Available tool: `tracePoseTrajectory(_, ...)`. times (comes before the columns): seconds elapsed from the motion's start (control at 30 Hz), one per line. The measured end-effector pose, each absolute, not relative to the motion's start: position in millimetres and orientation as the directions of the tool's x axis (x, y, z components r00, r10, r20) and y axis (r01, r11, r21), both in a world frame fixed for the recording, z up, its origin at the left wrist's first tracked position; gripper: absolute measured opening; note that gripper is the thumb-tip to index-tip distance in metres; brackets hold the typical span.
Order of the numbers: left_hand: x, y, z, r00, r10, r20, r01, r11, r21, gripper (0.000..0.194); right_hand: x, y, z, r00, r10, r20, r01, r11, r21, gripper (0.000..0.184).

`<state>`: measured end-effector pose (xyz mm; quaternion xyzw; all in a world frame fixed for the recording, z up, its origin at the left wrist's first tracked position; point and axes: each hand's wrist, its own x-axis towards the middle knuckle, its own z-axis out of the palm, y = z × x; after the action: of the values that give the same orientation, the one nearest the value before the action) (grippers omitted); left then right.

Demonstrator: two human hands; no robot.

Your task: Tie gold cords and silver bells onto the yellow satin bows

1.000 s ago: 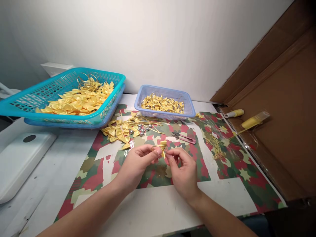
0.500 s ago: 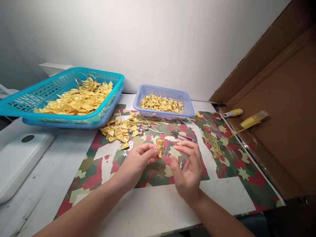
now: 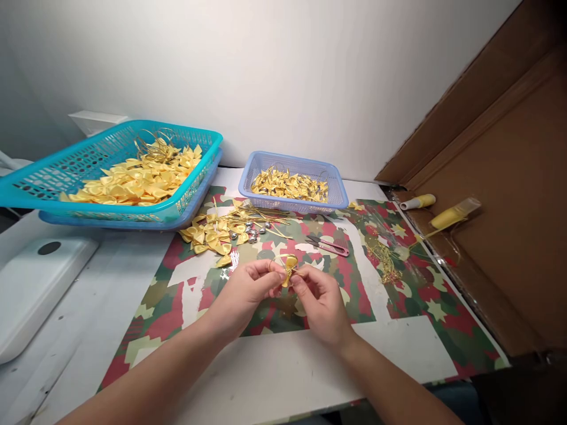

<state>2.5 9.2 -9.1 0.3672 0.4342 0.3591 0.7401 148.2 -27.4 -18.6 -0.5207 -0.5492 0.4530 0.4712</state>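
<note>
A yellow ribbon bow (image 3: 290, 263) with a gold cord loop is held up above the patterned sheet, between both hands. My left hand (image 3: 252, 285) pinches it from the left with thumb and fingers. My right hand (image 3: 319, 300) is closed at its right side, thumb and fingertips pressed together at the bow's edge; a small bell seen there is now mostly hidden by the fingers. Beyond the hands lie a pile of loose yellow bows (image 3: 208, 233), several silver bells (image 3: 253, 232), gold cords (image 3: 270, 218) and pink-handled thread snips (image 3: 330, 245).
A turquoise basket (image 3: 186, 198) heaped with bows stands at the left, stacked on a blue one. A smaller lavender basket (image 3: 292, 206) holds finished-looking bows at the back. Gold threads (image 3: 385, 265) lie to the right, near yellow spools (image 3: 452, 215) and a cardboard wall (image 3: 500, 177).
My right hand, open and apart half a second ago, has moved left and closed at the bow. The bow has tilted slightly in my left hand, and its cord loop shows more.
</note>
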Motion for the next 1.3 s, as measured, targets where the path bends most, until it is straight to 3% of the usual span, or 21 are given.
tracePoseTrajectory(0.17, 1.4, 10.8, -12.2, 0.335, 0.857, -0.391, -0.271, 0.485, 0.831, 0.022, 150.5, -28.5, -14.8, 0.005, 0.997, 0.074, 0.119, 0.073, -0.99, 0.023)
tracePoseTrajectory(0.33, 0.4, 12.2, -10.2, 0.4, 0.812, -0.426, -0.345, 0.564, 0.751, 0.027, 151.1, -26.9, -14.9, 0.048, 0.984, 0.173, 0.262, 0.155, -0.953, 0.014)
tracePoseTrajectory(0.57, 2.5, 10.0, -6.8, 0.447, 0.785, -0.428, -0.289, 0.58, 0.762, 0.022, 147.9, -25.3, -16.8, 0.156, 0.961, 0.226, 0.315, 0.169, -0.934, 0.015)
tracePoseTrajectory(0.7, 3.6, 9.1, -7.5, 0.327, 0.862, -0.387, -0.168, 0.456, 0.874, 0.022, 152.6, -27.4, -14.4, 0.235, 0.843, 0.483, 0.398, 0.37, -0.839, 0.01)
tracePoseTrajectory(0.77, 3.3, 7.9, -6.5, 0.254, 0.91, -0.327, -0.041, 0.348, 0.937, 0.02, 154.4, -28.7, -12.8, 0.193, 0.754, 0.628, 0.491, 0.481, -0.727, 0.007)
tracePoseTrajectory(0.83, 2.7, 5.8, -5.0, 0.204, 0.956, -0.213, 0.103, 0.195, 0.975, 0.015, 154.2, -29.2, -11.7, 0.111, 0.725, 0.679, 0.582, 0.507, -0.636, 0.006)
tracePoseTrajectory(0.97, 2.9, 1.3, -3.1, 0.161, 0.98, 0.118, 0.342, -0.168, 0.924, 0.005, 149.4, -27.7, -12.7, 0.063, 0.761, 0.646, 0.677, 0.443, -0.588, 0.007)
tracePoseTrajectory(1.03, 3.4, 0.2, -3.1, 0.185, 0.964, 0.19, 0.377, -0.248, 0.892, 0.005, 147.6, -26.6, -14.3, 0.065, 0.776, 0.627, 0.665, 0.435, -0.607, 0.009)
tracePoseTrajectory(1.13, 3.0, 0.6, -4.2, 0.215, 0.966, 0.144, 0.376, -0.218, 0.901, 0.006, 147.2, -25.9, -16.2, 0.08, 0.805, 0.587, 0.613, 0.425, -0.666, 0.014)
tracePoseTrajectory(1.3, 0.3, 4.1, -4.3, 0.267, 0.963, -0.048, 0.259, -0.023, 0.965, 0.01, 149.2, -24.7, -17.1, 0.072, 0.844, 0.531, 0.536, 0.416, -0.735, 0.012)
